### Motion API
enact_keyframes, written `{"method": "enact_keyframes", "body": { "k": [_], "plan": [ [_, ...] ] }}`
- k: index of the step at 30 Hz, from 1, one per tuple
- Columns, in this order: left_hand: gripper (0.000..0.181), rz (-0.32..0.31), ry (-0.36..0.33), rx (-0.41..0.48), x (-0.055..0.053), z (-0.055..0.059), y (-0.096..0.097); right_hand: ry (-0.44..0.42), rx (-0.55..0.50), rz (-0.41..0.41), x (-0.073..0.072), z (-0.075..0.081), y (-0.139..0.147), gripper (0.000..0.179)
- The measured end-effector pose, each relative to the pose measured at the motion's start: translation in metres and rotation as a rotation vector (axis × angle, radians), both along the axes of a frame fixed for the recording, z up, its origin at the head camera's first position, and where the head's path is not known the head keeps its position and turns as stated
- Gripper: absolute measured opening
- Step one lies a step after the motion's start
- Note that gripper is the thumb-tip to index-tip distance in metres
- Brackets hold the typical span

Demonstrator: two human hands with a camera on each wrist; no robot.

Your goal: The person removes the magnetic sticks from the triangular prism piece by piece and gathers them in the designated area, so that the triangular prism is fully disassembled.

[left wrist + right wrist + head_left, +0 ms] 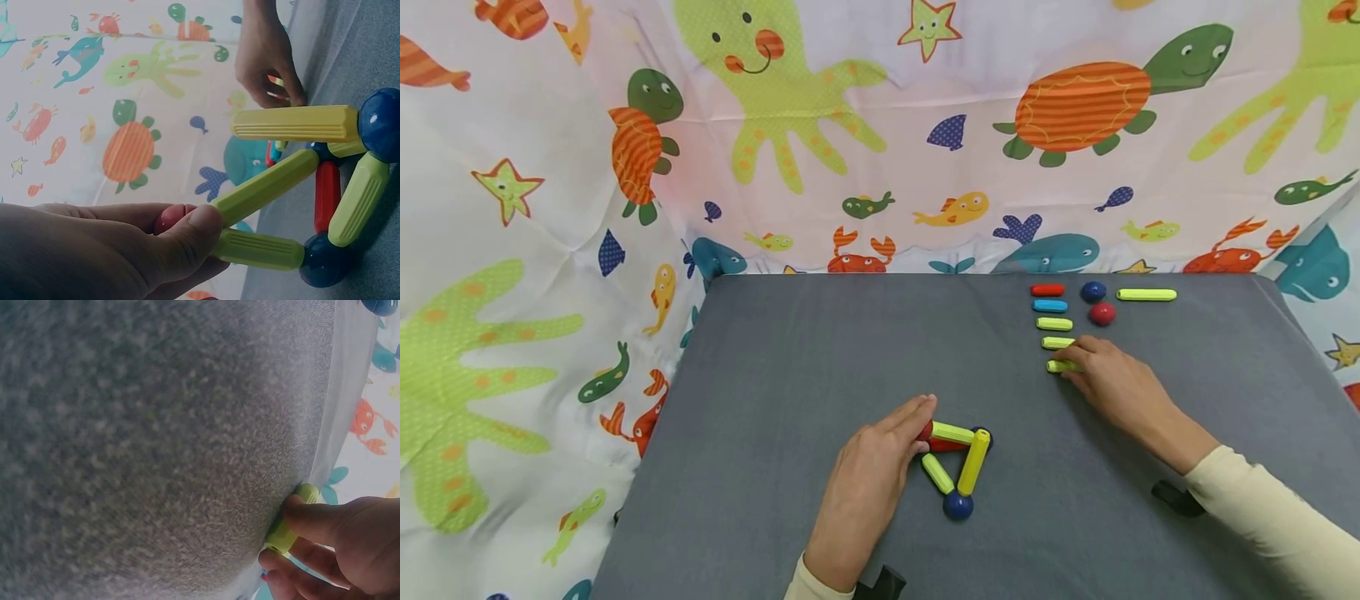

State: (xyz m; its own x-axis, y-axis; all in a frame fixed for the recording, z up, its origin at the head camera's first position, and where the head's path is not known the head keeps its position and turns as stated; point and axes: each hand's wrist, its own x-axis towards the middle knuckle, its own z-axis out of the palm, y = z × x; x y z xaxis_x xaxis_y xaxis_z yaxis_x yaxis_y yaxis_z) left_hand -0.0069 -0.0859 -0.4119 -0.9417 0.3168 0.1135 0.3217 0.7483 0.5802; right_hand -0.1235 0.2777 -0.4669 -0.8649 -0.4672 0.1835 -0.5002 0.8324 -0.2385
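Hands well apart: left hand pinches the red ball at the frame's 10 o'clock, right hand pinches a green rod off toward 2 o'clock. Frame could fold if left grip twists; right hand could nudge the next rod, close at 12 o'clock.

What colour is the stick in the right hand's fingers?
Lime green; the stick pinched by the right hand shows best in the right wrist view.
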Motion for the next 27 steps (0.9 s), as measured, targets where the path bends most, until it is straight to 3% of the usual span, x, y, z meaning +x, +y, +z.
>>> {"method": "enact_keyframes", "body": {
  "k": [8, 14, 21, 27],
  "plan": [
    [0.064, -0.004, 0.007, 0.002, 0.0, 0.0, 0.001, 0.013, 0.009, -0.001, 0.0, -0.002, 0.002, 0.035],
    [0.064, -0.003, 0.006, 0.001, 0.001, 0.0, 0.0, 0.047, 0.045, -0.016, 0.005, 0.008, -0.001, 0.041],
    [0.064, -0.002, 0.006, 0.001, 0.0, 0.001, 0.0, 0.112, -0.013, 0.08, 0.024, 0.03, -0.027, 0.045],
    [0.064, -0.001, 0.012, 0.002, 0.001, 0.001, 0.0, 0.022, -0.023, 0.168, 0.048, 0.041, -0.059, 0.043]
  ]
}}
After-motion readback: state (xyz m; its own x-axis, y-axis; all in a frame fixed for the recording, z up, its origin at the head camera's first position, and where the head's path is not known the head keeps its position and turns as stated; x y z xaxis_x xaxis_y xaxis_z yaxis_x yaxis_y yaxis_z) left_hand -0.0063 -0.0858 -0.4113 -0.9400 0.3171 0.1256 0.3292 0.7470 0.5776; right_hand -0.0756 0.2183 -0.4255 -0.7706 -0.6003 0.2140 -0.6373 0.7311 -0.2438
